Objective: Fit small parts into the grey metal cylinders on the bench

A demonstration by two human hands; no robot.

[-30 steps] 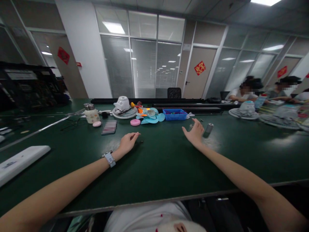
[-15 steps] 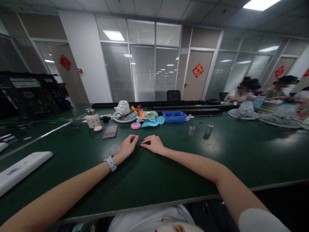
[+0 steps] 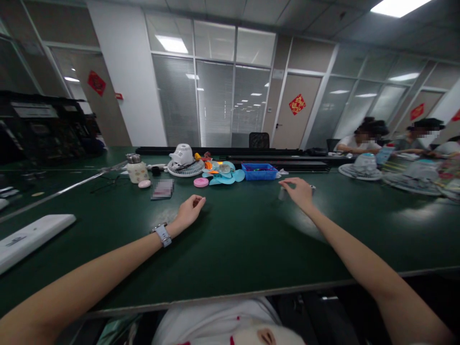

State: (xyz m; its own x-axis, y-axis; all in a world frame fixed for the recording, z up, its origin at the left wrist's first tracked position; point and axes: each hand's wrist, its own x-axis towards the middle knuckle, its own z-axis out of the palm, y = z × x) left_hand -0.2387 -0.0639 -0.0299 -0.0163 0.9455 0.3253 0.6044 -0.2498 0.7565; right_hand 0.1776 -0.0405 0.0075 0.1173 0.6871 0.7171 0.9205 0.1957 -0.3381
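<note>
R hand [image 3: 301, 191] reached over two small metal cylinders [image 3: 282, 193] on green desk [image 3: 233, 249], fingers spread, grip unclear, L hand [image 3: 190, 211] loosely curled nearer, blue tray [image 3: 259, 171] behind cylinders, no legible writing.

You're seated in an office workroom: beyond your fingers the long green table [image 3: 230, 249] runs toward glass partition walls [image 3: 215, 103] with blinds, ceiling light panels [image 3: 171, 43] and co-workers [image 3: 362, 139] seated alongside.

Dark green matte surface [image 3: 233, 249]. Blue plastic rectangular tray [image 3: 259, 171] near far edge. Light blue plastic fan blades [image 3: 224, 175] beside it. Pink round plastic disc [image 3: 201, 182]. White plastic fan housing [image 3: 182, 155]. Cream jar with silver metal lid [image 3: 136, 168]. Grey-banded wristwatch [image 3: 163, 234]. White flat slab [image 3: 32, 237] at left edge.
</note>
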